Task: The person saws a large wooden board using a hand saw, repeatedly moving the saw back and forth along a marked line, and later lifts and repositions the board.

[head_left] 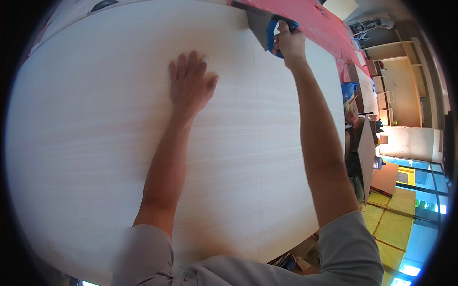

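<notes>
A large pale wooden board (229, 152) spreads out in front of me, with a thin straight line running along it from far to near, right of its middle. My left hand (190, 81) lies flat on the board, fingers apart and something whitish around or on one fingertip. At the board's far edge my right hand (292, 45) grips the blue handle of a hand saw (260, 27). The saw's blade points away to the far left, by the far end of the line. Where its teeth meet the board I cannot make out.
A red surface (315, 24) lies beyond the board's far right edge. To the right are wooden shelves (400, 81), a leaning panel (366, 157), a blue plastic bag (349, 88) and yellow panels (391, 224). Scraps (300, 260) lie below the near right edge.
</notes>
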{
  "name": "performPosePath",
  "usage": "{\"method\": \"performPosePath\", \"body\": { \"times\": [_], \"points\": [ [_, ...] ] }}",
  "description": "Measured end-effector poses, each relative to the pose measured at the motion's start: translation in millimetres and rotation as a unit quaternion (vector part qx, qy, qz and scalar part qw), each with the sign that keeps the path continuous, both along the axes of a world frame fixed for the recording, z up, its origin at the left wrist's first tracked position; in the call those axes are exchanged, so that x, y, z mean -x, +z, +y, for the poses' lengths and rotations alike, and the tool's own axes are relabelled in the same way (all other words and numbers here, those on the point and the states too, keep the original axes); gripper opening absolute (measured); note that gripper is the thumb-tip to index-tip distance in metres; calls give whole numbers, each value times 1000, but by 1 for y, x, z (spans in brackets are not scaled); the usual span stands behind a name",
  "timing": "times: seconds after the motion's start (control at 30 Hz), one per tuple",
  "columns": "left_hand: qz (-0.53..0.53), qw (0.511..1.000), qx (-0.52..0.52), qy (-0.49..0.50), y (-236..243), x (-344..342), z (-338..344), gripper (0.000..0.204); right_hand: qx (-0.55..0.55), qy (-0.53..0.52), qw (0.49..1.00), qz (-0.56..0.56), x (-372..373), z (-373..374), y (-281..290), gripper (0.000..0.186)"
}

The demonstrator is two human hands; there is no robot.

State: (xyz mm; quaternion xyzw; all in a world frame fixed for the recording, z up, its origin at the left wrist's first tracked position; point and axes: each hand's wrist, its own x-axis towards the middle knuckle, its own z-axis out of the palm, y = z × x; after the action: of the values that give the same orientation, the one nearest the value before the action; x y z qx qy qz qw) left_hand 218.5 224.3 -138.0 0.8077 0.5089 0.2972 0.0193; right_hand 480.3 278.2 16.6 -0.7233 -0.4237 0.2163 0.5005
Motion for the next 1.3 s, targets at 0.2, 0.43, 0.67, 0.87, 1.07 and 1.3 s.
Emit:
{"method": "performPosePath", "body": {
  "times": [0.2,0.43,0.67,0.87,1.07,1.3],
  "points": [
    [14,1000,0,18,-2,15,2,64,32,-32,998,37,43,-174,85,33],
    [1,1000,-14,14,-3,22,0,62,2,-45,998,-43,43,-59,23,35],
    [12,1000,12,-2,4,8,8,64,18,-2,1000,-6,7,2,13,33],
    [-16,1000,-18,14,2,24,5,63,57,-75,995,28,69,-209,108,31],
    [-15,999,-29,10,2,15,0,62,-14,-35,999,-1,33,-76,14,33],
    [-9,1000,-13,-1,3,9,12,60,5,11,999,36,19,-29,11,33]
  ]
}}
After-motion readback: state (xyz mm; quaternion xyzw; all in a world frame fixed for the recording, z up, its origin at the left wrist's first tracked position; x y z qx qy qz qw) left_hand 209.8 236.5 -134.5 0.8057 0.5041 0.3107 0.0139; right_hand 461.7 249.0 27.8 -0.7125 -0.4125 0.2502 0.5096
